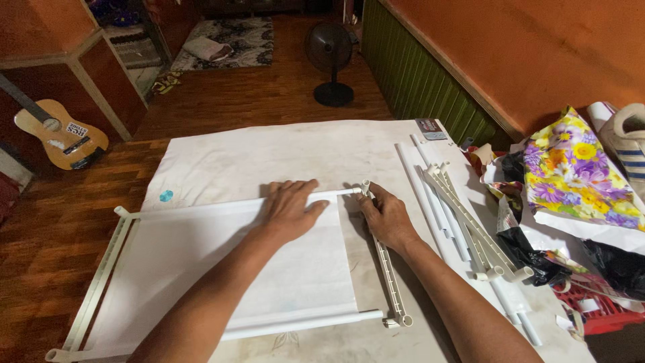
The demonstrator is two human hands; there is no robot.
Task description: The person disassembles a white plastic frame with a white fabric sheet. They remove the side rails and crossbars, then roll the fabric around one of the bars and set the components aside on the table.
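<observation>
A pale plastic side rail (101, 286) edges the white fabric panel (222, 262) on the table (282, 151). The left hand (289, 208) presses flat, fingers spread, on the smooth white tube (222, 205). The right hand (384, 216) pinches the notched corner piece (366, 189); loose tubes (463, 228) crowd the right edge.

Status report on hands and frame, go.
Left hand flat on top tube. Right hand pinching side rail at corner. Spare parts lie right.
</observation>
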